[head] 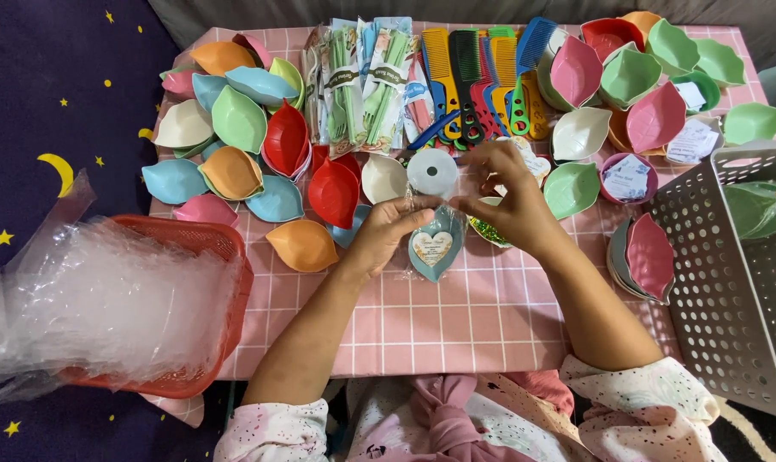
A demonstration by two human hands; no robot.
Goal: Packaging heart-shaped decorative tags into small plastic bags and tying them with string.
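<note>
Both hands meet over the middle of a pink checked table (456,316). My left hand (388,227) and my right hand (503,192) pinch the top of a clear wrapper around a teal leaf-shaped dish (435,248) that carries a heart-shaped card. A white tape roll (432,171) lies just behind my fingers. A white leaf dish (383,178) and a small bowl of green glitter bits (489,229) sit close on either side.
Coloured leaf dishes (234,120) crowd the left and right (631,77) of the table. Packed cutlery sets (354,85) and combs (473,77) lie at the back. A red basket of clear bags (174,248) stands left, a white perforated basket (730,274) right.
</note>
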